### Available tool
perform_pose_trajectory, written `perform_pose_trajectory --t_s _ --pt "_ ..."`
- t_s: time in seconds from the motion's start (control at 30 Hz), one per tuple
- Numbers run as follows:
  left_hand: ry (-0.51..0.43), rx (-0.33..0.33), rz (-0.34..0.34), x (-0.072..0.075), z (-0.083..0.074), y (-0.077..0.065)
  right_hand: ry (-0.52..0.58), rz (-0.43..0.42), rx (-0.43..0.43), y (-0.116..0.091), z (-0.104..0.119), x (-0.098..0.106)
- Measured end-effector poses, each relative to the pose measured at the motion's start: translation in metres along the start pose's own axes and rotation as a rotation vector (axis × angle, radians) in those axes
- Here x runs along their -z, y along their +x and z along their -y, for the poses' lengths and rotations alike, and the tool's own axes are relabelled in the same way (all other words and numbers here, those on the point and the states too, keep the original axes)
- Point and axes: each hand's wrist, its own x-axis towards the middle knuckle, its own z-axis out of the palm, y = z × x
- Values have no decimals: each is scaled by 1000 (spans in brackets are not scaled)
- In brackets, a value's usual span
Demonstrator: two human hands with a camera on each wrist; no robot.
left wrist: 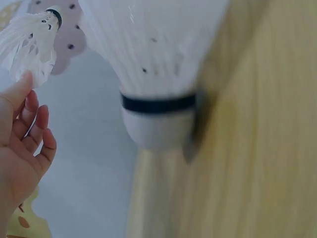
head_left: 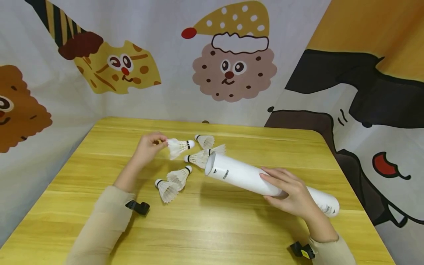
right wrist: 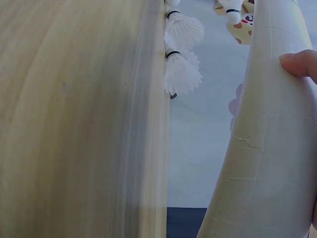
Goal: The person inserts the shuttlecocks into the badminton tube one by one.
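Observation:
Between thumb and fingers, my left hand (head_left: 150,147) pinches a white feather shuttlecock (head_left: 179,146) by its skirt, the cork end facing right. The left wrist view shows this held shuttlecock (left wrist: 30,44) at its upper left. My right hand (head_left: 291,189) grips a long white shuttlecock tube (head_left: 243,175) round its middle. The tube is tilted, its open mouth raised and facing left. In the right wrist view the thumb (right wrist: 299,64) lies along the tube (right wrist: 267,148). Whether anything is inside the tube cannot be seen.
Several loose shuttlecocks lie on the wooden table (head_left: 212,228): one at the back (head_left: 205,141), a pair (head_left: 198,159) partly behind the tube mouth, and two overlapping ones (head_left: 167,190) nearer the front. A printed curtain (head_left: 159,106) hangs behind the table.

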Motion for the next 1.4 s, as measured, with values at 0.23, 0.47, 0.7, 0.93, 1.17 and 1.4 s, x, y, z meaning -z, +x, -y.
perform_pose_trajectory --t_s 0.23,0.47,0.7,0.93,1.17,1.4 --pt "-48 -45 45 -2 -25 -10 -4 6 -12 -1 -1 1" --pt "-119 -93 134 -8 -46 -19 4 2 1 -2 -1 -1" --pt "-167 -144 205 -17 -59 -24 -4 12 -9 -2 0 -2" --pt "-236 -147 246 -27 -67 -28 -10 9 -3 -2 2 -4" --pt "-261 -166 229 -37 -74 -30 -22 12 -7 -2 3 -6" --pt "-261 -142 207 -40 -97 -34 -20 19 10 -1 3 -7"
